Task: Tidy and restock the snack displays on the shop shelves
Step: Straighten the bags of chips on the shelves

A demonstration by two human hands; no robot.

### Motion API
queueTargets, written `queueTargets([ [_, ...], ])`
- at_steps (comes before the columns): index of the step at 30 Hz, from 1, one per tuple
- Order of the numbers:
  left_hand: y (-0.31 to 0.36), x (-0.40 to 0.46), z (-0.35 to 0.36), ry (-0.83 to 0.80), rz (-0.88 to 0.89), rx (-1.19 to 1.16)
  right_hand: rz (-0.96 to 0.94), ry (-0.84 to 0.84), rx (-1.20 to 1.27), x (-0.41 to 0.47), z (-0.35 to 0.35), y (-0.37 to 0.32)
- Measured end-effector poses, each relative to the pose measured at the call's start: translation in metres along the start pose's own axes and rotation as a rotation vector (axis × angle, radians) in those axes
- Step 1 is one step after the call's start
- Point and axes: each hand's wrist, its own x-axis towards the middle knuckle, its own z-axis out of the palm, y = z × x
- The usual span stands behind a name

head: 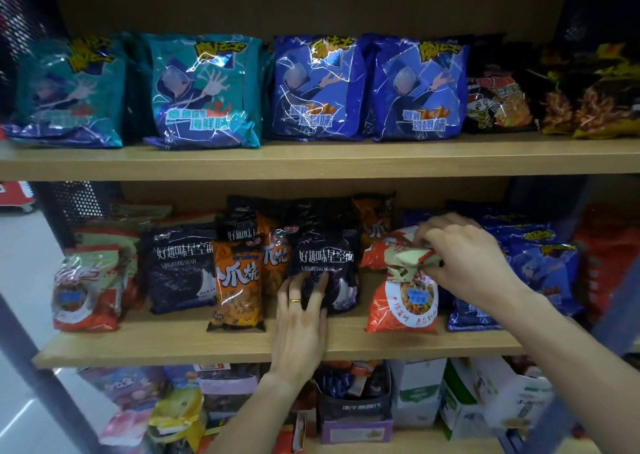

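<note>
Two wooden shelf boards [173,344] carry snack packets; the middle board shows a bare strip along its front edge at 6 o'clock. The right hand [460,256] pinches the crumpled top of a red-and-white plastic snack bag [401,301] standing at 3 o'clock. The left hand [301,318], fingers spread, presses the black foil noodle packet [325,266], beside the orange packet [237,287].

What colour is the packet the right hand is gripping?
Red and white packet, gripped by the right hand; head view.
</note>
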Motion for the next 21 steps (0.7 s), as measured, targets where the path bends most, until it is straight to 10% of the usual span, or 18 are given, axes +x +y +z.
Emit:
queueTargets([
  [3,0.01,-0.006,-0.021,0.084,-0.077,-0.356,-0.03,0.018,-0.016,-0.014,-0.019,-0.003],
  [8,0.039,-0.027,-0.068,-0.328,-0.091,-0.978,-0.102,-0.164,0.027,-0.009,-0.031,-0.032],
  [21,0.012,-0.041,-0.069,-0.426,-0.167,-0.802,-0.035,-0.72,0.863,0.024,-0.023,-0.043],
])
